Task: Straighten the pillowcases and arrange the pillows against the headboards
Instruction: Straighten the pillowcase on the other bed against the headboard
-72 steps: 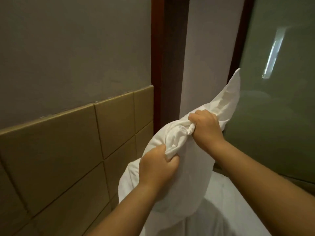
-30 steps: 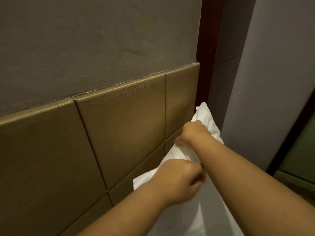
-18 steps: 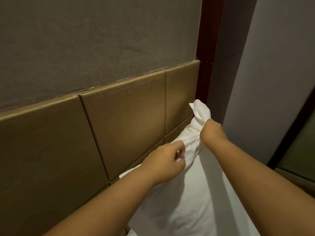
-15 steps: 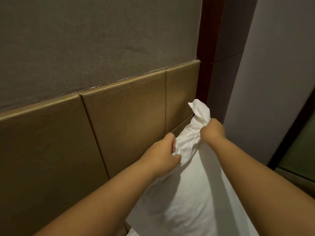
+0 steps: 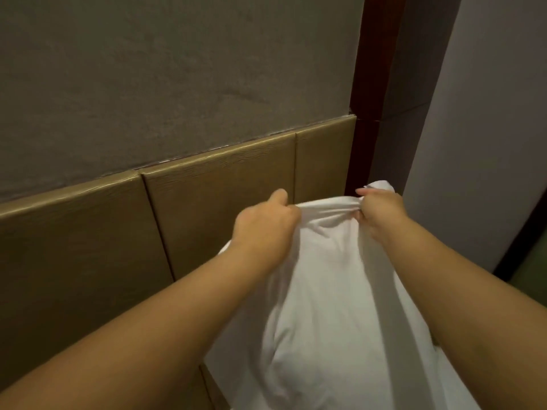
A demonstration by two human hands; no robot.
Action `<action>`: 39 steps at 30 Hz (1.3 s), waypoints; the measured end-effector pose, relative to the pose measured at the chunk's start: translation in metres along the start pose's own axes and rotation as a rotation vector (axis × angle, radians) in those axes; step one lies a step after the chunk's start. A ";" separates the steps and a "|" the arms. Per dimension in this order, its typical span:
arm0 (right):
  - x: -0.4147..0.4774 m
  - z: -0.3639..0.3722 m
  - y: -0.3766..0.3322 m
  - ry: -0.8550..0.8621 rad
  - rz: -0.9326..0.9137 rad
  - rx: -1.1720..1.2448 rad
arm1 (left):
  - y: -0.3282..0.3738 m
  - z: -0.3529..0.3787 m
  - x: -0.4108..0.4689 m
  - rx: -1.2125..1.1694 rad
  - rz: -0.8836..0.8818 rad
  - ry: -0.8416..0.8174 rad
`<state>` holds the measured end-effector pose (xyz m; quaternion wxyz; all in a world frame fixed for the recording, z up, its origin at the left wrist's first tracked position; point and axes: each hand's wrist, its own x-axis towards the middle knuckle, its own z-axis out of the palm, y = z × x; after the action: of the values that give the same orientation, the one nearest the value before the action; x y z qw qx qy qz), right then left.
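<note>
Gripping the pillow (image 5: 325,306) by its top edge, both hands curl tight round bunched white fabric. Left hand (image 5: 266,223) sits just left of frame centre, knuckles up, thumb tip toward 12 o'clock, fingers closed on one end of the edge. Right hand (image 5: 381,214) is at 3 o'clock of the left one and near it, fingers wrapped on the other end, one fingertip sticking out toward 9 o'clock. Fabric between the hands is taut, with creases running hand to hand. A small tuft of case shows above the right hand.

Pillow stands on end, filling the frame from centre down to 5-6 o'clock, between the two forearms. Its left side is just beside the headboard (image 5: 222,202); whether they touch cannot be told, since the left arm covers most of that edge.

Headboard: tan panels with vertical seams, 9 o'clock to centre. Grey wall (image 5: 177,69) above it, 10 to 12 o'clock. Dark red-brown post (image 5: 373,84) at 1 o'clock, running down behind the right hand. Pale wall (image 5: 488,128) at 2-3 o'clock. Dark trim (image 5: 524,232) and green patch (image 5: 532,279) at 4 o'clock, too cut off to identify.
</note>
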<state>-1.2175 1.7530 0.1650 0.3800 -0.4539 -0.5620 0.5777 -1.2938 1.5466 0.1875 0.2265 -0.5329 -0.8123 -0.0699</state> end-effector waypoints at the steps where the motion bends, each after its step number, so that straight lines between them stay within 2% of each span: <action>1: -0.004 0.007 -0.002 -0.110 -0.094 -0.111 | -0.009 0.001 0.007 0.077 -0.064 0.002; 3: -0.014 0.018 0.004 -0.357 -0.235 -0.287 | -0.027 0.007 0.011 0.202 -0.126 -0.008; 5: -0.022 0.028 0.019 -0.474 -0.221 -0.366 | -0.039 0.016 0.006 0.237 -0.121 -0.010; 8: -0.030 0.034 0.041 -0.490 -0.180 -0.422 | -0.044 0.019 -0.001 0.194 -0.074 0.014; 14: -0.059 0.032 0.059 -0.527 -0.182 -0.495 | -0.049 0.003 -0.052 0.279 -0.211 -0.098; 18: -0.093 0.056 0.045 -0.564 -0.408 -0.537 | -0.054 0.005 -0.077 0.225 -0.289 -0.218; 20: -0.115 0.072 0.031 -0.666 -0.567 -0.580 | -0.060 0.001 -0.078 0.070 -0.245 -0.218; 23: -0.139 0.093 0.020 -0.814 -0.733 -0.807 | -0.066 -0.006 -0.078 -0.108 -0.140 -0.250; 26: -0.149 0.100 0.016 -0.685 -0.822 -0.959 | -0.074 -0.014 -0.081 -0.136 -0.213 -0.381; 29: -0.150 0.099 0.014 -0.578 -0.819 -0.882 | -0.082 -0.027 -0.087 -0.070 -0.340 -0.333; 32: -0.154 0.098 0.014 -0.614 -0.824 -0.865 | -0.074 -0.045 -0.097 0.142 -0.385 -0.268; 35: -0.172 0.086 0.010 -0.672 -0.775 -0.860 | -0.066 -0.063 -0.111 0.307 -0.368 -0.290; 39: -0.221 0.045 0.006 -0.595 -0.685 -0.883 | -0.063 -0.106 -0.151 0.261 -0.415 -0.327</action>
<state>-1.1940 1.5288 0.1789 0.1478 -0.1825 -0.9423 0.2385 -1.2699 1.3563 0.2234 0.1401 -0.3259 -0.9318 0.0773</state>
